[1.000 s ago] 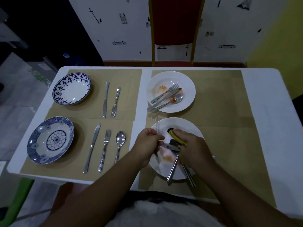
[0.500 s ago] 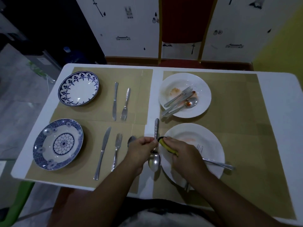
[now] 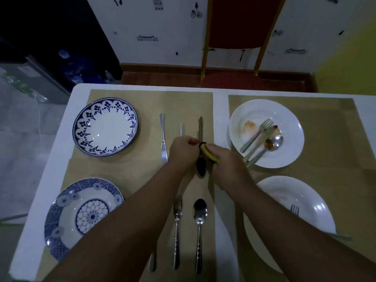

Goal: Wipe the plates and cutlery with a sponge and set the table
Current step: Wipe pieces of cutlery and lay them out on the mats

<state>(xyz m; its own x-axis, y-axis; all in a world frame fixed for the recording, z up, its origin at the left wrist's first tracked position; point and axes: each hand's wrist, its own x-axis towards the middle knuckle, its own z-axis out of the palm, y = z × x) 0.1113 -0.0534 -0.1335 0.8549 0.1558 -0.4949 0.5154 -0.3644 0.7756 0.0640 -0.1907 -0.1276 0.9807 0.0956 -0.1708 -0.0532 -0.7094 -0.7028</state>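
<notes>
My left hand (image 3: 183, 151) holds a spoon (image 3: 201, 129) over the far left placemat, its handle pointing away and its bowl toward me. My right hand (image 3: 225, 165) presses a yellow sponge (image 3: 208, 154) against the spoon's middle. A knife (image 3: 163, 137) and a partly hidden fork (image 3: 181, 129) lie beside it. Two blue-patterned plates sit on the left, a far one (image 3: 104, 126) and a near one (image 3: 81, 214). A fork (image 3: 177, 226) and a spoon (image 3: 200, 226) lie by the near one. On the right, a soiled white plate (image 3: 244, 117) bears a fork, knife and spoon. A nearer white plate (image 3: 313, 202) bears a fork.
Tan placemats (image 3: 142, 98) cover the white table (image 3: 81, 90). A red chair with a gold frame (image 3: 234, 41) stands at the far side. The table's left edge drops to a grey floor (image 3: 24, 143).
Both hands have carried the spoon and sponge away from the near white plate, forward and left to the far left placemat. The view has shifted forward too.
</notes>
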